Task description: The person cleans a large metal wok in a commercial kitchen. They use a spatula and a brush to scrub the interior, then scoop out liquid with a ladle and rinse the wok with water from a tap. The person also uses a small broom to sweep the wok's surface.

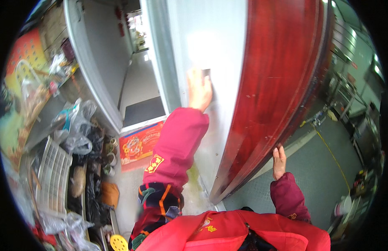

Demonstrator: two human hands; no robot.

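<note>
My left hand (200, 90) reaches up to a white panel (219, 46), fingers stretched out against or just before it. Beside its fingers shows a small dark rectangular piece (206, 75); whether it is fixed to the panel or under my fingers I cannot tell. A wide red wooden door frame (273, 75) with scuffs stands to the right of the panel. At the lower right edge of that frame, my right hand (279, 162) rests with its fingers straight. Part of this hand is hidden from sight.
Left of the panel, a doorway leads to a dark mat (144, 111) on a pale floor. A red mat (140, 144) lies before the threshold. Shelves at left carry plastic bags (79, 129) and a white basket (54, 178). Tiled floor (323, 154) stretches right, with a yellow line.
</note>
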